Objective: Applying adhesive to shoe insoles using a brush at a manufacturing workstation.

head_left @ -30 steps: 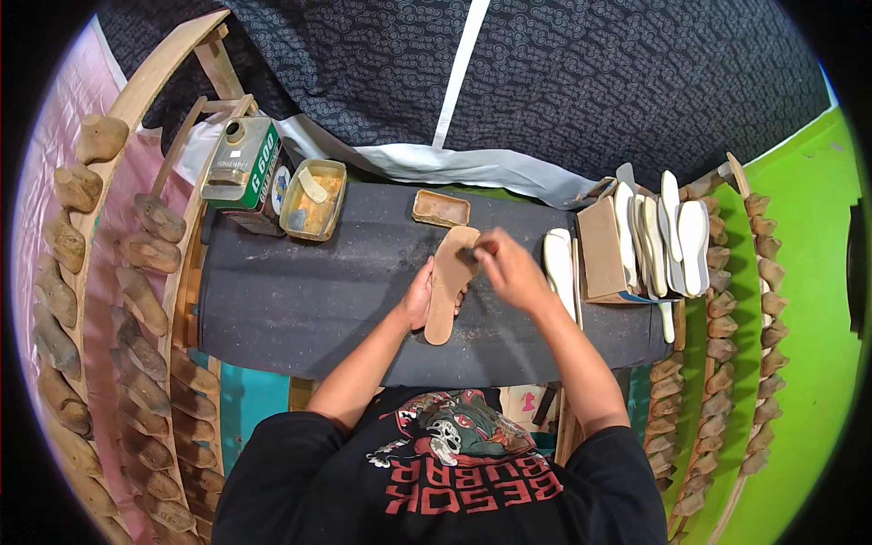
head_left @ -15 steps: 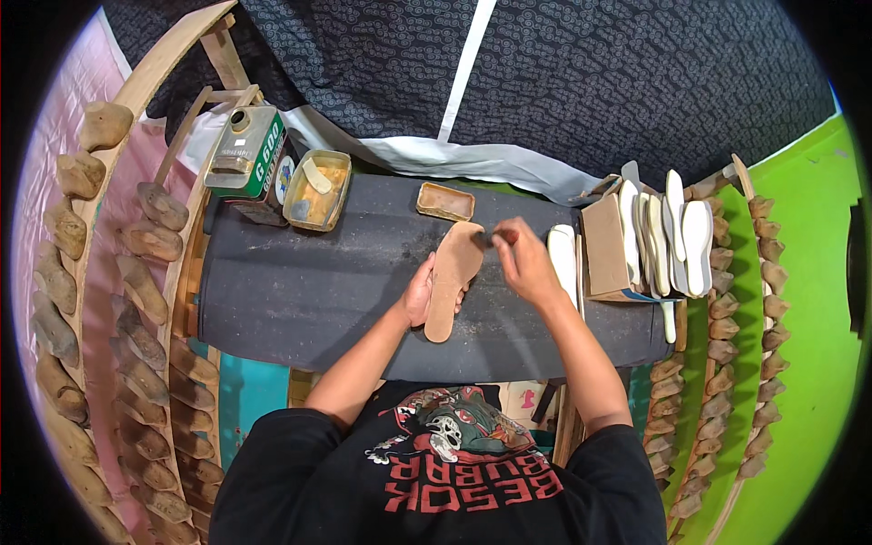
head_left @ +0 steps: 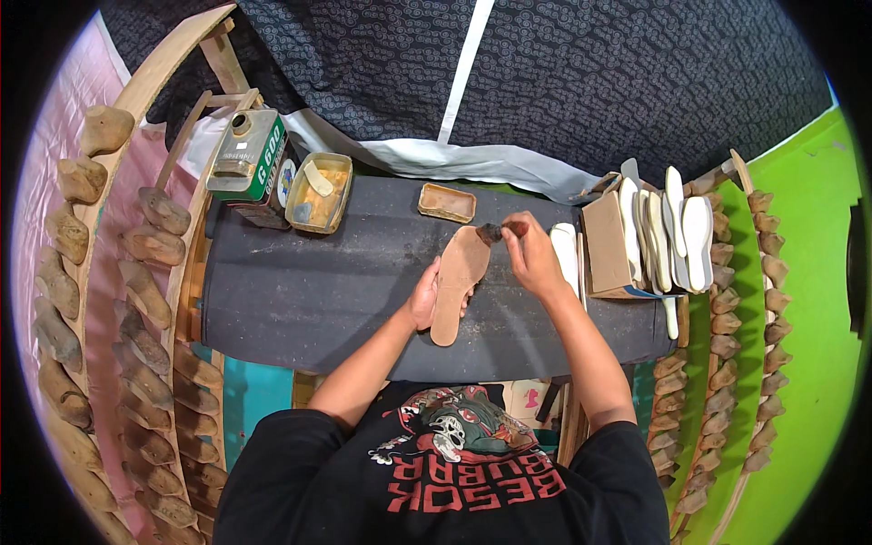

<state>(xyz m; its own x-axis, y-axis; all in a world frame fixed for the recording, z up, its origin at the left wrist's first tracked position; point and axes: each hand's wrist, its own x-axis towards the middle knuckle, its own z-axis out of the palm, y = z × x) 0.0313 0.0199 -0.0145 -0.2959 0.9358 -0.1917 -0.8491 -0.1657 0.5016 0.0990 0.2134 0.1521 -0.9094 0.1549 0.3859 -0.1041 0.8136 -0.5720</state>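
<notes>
Brush now farther right, in R hand; sole in L hand; tray nr.

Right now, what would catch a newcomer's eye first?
First, the tan sole in the left fingers, mid-picture, with a dark brush in the right fingers at the sole's upper right edge. Foot-shaped forms line racks on both sides; white soles stand in a cardboard box at right.

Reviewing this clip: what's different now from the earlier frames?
The right hand has moved the dark brush rightward and farther from the body, from over the tan insole to its far right edge. Nothing was taken or released; the left hand still holds the insole.
</notes>
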